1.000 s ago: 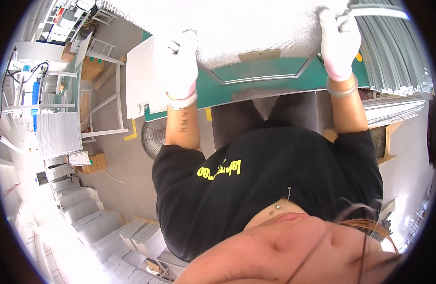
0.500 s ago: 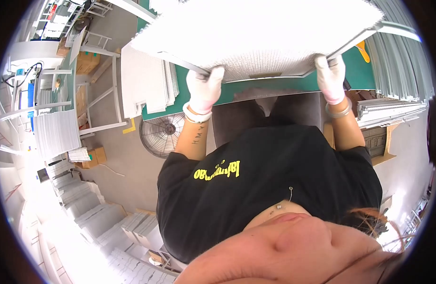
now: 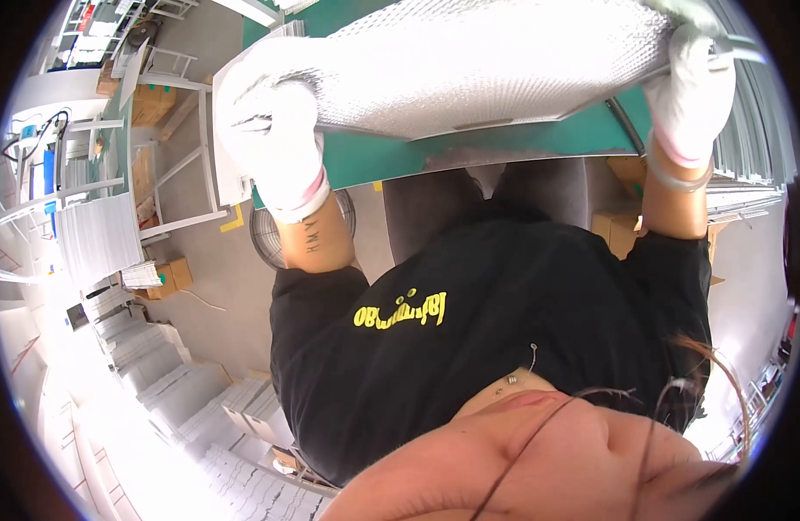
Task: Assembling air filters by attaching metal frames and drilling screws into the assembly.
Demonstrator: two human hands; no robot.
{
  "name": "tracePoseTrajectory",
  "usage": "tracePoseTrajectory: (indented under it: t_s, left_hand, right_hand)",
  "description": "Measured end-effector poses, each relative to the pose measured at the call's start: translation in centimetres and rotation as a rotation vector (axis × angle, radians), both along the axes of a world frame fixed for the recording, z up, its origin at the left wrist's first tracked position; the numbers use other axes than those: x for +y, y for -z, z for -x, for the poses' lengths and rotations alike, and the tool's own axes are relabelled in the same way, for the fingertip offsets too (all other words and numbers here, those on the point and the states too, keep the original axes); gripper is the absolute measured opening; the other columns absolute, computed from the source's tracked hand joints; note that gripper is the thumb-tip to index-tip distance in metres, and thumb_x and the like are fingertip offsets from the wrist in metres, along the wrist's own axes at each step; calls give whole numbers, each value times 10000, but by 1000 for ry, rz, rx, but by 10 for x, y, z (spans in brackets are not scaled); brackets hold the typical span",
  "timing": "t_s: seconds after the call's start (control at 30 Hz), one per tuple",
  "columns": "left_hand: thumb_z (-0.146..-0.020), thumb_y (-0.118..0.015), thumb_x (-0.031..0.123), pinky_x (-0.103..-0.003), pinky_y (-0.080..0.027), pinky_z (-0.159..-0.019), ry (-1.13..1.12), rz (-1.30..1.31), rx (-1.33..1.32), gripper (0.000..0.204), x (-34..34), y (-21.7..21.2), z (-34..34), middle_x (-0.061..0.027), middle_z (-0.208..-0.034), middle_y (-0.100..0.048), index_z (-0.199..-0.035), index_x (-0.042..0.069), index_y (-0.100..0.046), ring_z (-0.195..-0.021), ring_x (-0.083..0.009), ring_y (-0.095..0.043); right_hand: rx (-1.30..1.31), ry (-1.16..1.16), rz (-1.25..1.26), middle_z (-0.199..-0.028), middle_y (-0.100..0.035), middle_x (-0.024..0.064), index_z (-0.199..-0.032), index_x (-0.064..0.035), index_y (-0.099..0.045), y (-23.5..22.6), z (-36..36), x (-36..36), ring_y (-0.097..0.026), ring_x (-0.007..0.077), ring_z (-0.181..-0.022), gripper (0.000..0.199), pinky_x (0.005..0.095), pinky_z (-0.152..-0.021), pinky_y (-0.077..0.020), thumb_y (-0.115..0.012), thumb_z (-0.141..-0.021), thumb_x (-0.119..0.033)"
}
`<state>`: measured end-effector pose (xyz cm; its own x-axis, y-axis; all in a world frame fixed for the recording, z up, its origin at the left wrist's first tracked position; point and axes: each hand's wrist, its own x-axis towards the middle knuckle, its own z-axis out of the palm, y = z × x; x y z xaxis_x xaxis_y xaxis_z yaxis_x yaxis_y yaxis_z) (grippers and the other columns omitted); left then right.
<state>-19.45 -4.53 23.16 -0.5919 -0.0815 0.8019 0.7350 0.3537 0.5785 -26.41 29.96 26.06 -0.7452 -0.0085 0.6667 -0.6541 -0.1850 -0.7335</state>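
Observation:
A white pleated filter panel [image 3: 495, 78] is raised and tilted above the green tabletop [image 3: 374, 161]. A small tan patch shows on its near edge. My left hand [image 3: 283, 130], in a white glove, closes round the panel's left side. On the right side, my gloved right hand [image 3: 691, 95] grips the other end, with its thumb on top. A thin grey strip sticks out past that hand; whether it belongs to the panel I cannot tell. The undersides of both grips are hidden.
A dark rod [image 3: 626, 126] lies on the table near my right hand. Long grey-white strips [image 3: 752, 122] are stacked at the right. Below the table's left edge stands a round fan [image 3: 265, 234]. White racks [image 3: 204, 156] and cardboard boxes [image 3: 155, 104] are farther left.
My hands have moved apart and upward, from the panel's near corners to its sides. The panel has tilted, and its surface mesh shows more. The dark rod has come into view.

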Motion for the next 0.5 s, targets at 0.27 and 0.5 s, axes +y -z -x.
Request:
tracePoseTrajectory:
  t_s: [0.27,0.5]
  left_hand:
    - [-992,-486,426,-525,-530,-862,941,244,107,459,17,13,-32,-200,-990,-705,-982,18,-695,-881,-325,-683]
    - [-821,-731,195,-475,-403,-1106,490,842,-626,569,8,114,-18,-182,-1399,-552,-1346,61,-561,-1327,-364,-505]
  right_hand:
    - [392,-512,57,-590,-349,-41,-638,-185,-282,41,-31,27,-352,95,-419,520,285,-375,-255,-739,-881,-238]
    - [568,-665,-27,-666,-530,100,-910,-64,-430,69,-80,38,-581,122,-491,438,219,-356,-390,-651,-966,-438]
